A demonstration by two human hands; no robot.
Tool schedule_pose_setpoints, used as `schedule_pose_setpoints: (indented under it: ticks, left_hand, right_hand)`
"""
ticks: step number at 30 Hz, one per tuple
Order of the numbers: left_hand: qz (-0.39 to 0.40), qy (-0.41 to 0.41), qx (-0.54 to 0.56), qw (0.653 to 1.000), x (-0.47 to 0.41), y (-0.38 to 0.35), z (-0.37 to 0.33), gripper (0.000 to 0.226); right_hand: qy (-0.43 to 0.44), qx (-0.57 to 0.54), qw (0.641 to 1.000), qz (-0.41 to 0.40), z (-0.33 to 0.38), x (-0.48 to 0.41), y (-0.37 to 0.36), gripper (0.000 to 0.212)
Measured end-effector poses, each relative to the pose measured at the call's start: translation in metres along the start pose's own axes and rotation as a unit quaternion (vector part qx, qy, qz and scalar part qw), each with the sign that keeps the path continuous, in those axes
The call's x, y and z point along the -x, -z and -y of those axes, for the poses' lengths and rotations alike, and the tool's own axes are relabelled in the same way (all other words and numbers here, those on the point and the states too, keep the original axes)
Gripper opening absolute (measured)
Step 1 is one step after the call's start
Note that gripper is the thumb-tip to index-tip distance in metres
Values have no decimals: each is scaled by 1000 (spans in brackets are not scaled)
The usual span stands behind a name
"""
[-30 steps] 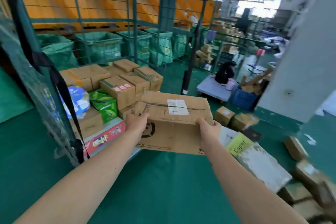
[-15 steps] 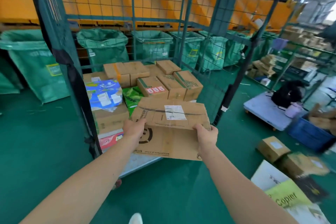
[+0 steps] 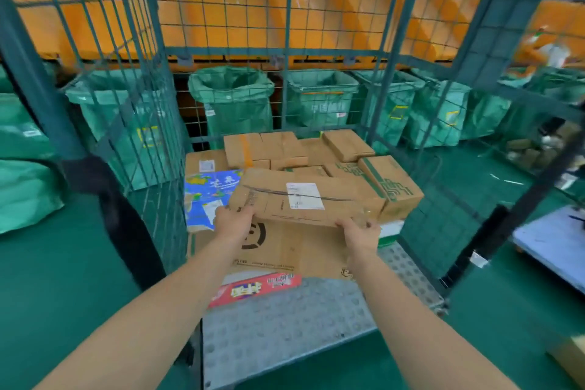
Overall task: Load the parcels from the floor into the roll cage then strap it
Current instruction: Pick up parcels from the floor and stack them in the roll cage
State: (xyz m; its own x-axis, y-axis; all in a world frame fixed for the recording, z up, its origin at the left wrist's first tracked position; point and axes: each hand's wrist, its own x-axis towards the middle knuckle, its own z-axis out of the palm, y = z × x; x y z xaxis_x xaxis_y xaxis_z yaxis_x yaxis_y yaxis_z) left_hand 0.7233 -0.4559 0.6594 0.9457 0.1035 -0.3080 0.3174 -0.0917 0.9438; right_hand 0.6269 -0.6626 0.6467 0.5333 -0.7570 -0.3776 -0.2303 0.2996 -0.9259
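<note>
- Cardboard box (image 3: 316,241), plain brown with a white label (image 3: 305,195) on its top face and a black round mark on the side facing the camera, is inside the open front of the roll cage (image 3: 285,332), over the middle of its metal deck.
- Left hand (image 3: 232,222) grips the box at its near top left corner, fingers curled over the edge.
- Right hand (image 3: 361,231) grips the near top right corner the same way, fingers wrapped onto the top face.
- Whether the box's underside already rests on anything cannot be told.
- Just left of the box, towards the deck's left edge, lies a blue printed parcel (image 3: 205,196) on top of another carton.
- Below the box, near the front of the deck, a red packet (image 3: 256,290) shows beneath it.
- Just right of the box, at the deck's right edge, stands a carton with green print (image 3: 392,187).
- Along the back edge of the deck are more brown cartons (image 3: 262,149), packed close together.
- A black strap (image 3: 126,231) hangs down the cage's front left post.
- Green sacks (image 3: 234,101) stand in a row behind the cage's rear mesh, against an orange wall.
- The studded front part of the deck is bare metal.
</note>
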Motion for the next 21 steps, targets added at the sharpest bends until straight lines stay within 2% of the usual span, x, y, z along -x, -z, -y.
schedule_pose_setpoints:
  ticks: [4, 10, 14, 18, 21]
  left_hand:
    - [-15, -11, 12, 1000, -44, 3, -18, 40]
    - [-59, 7, 34, 998, -121, 1, -32, 38]
    - [-99, 18, 42, 994, -175, -12, -42, 25]
    - [-166, 57, 47, 983, -235, -19, -50, 43]
    - [-222, 92, 38, 970, -277, -25, -51, 26]
  right_hand:
    - [-5, -2, 1000, 29, 16, -32, -51, 82]
    - [-10, 19, 997, 72, 34, -90, -132, 73]
    - [-18, 26, 993, 117, 40, -143, -193, 69]
    - [-10, 86, 985, 149, 54, -205, -265, 69]
    - [-19, 163, 969, 185, 63, -240, -316, 80]
